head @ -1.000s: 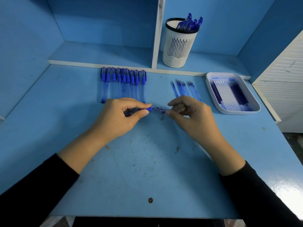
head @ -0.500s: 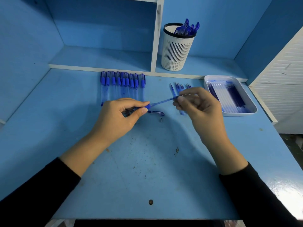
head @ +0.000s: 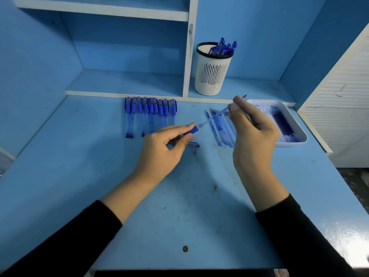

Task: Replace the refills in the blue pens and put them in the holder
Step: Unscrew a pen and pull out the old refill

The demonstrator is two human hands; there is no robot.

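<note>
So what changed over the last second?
The right hand, pinching the thin clear refill, drew it up and to the right, further out of the blue pen barrel, which the left hand grips throughout. The row of capped blue pens, the white slotted holder and the white tray stayed put.

Blue desk [head: 179,220], scuffed and flecked with dark specks, glare at its near right corner. Behind the desk, blue back wall [head: 259,37] with white upright divider [head: 189,56] and white shelf [head: 103,11]. Right of the desk, white slatted panel [head: 343,96] and dark floor [head: 357,180].
</note>
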